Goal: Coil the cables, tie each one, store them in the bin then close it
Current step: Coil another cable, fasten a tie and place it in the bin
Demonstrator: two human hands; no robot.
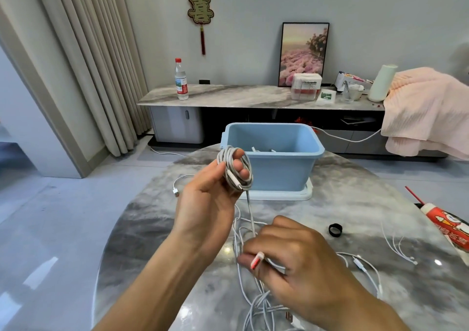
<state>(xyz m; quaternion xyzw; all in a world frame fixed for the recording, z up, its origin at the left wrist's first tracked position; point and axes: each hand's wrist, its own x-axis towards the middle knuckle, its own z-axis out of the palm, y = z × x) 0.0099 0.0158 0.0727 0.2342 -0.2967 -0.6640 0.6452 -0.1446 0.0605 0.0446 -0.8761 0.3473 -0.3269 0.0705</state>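
Observation:
My left hand point(210, 198) holds a coil of grey-white cable point(234, 169) wound round its fingers, raised in front of the blue bin point(274, 158). The cable's free tail runs down to my right hand point(291, 257), which pinches it near a red-and-white plug point(257, 261). The open bin stands on its white lid point(305, 194) and has white cables inside. More loose white cables point(253, 305) lie tangled under my right hand. A black strap roll point(335, 230) lies to the right.
The round marble table point(142, 241) carries white earphones point(365, 267) at right, another white cable end point(175, 191) at left, and a red-and-white tube point(446, 226) at the right edge. A low cabinet with a water bottle point(181, 80) stands behind.

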